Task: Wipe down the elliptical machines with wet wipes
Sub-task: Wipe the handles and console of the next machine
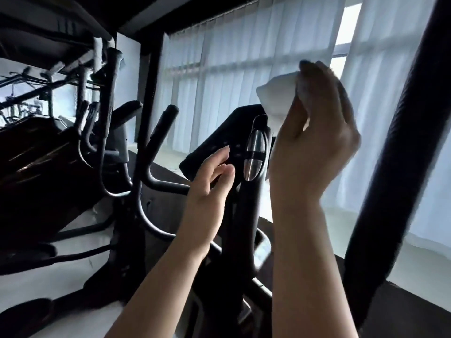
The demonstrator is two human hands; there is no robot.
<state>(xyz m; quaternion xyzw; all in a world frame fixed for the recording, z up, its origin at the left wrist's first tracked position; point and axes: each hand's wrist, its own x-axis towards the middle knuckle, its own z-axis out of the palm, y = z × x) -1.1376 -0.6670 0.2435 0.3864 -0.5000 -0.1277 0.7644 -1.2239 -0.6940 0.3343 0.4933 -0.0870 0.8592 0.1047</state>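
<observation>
A black elliptical machine stands right in front of me, its dark console [219, 140] tilted at the centre. A silver pulse sensor [253, 154] sits on the grip just right of the console. My right hand [317, 147] is raised at the console's upper right edge and grips a white wet wipe [278, 93], whose bunched end touches the console top. My left hand [210, 189] hovers at the console's lower face with relaxed, slightly bent fingers and holds nothing. The wipe's lower part is hidden behind my right palm.
A thick black moving handlebar [395, 142] rises steeply at the right. Curved black handles [158, 132] stand left of the console. More dark exercise machines [48, 147] crowd the left side. White vertical blinds [244, 69] cover bright windows behind. The floor [92, 220] below is pale.
</observation>
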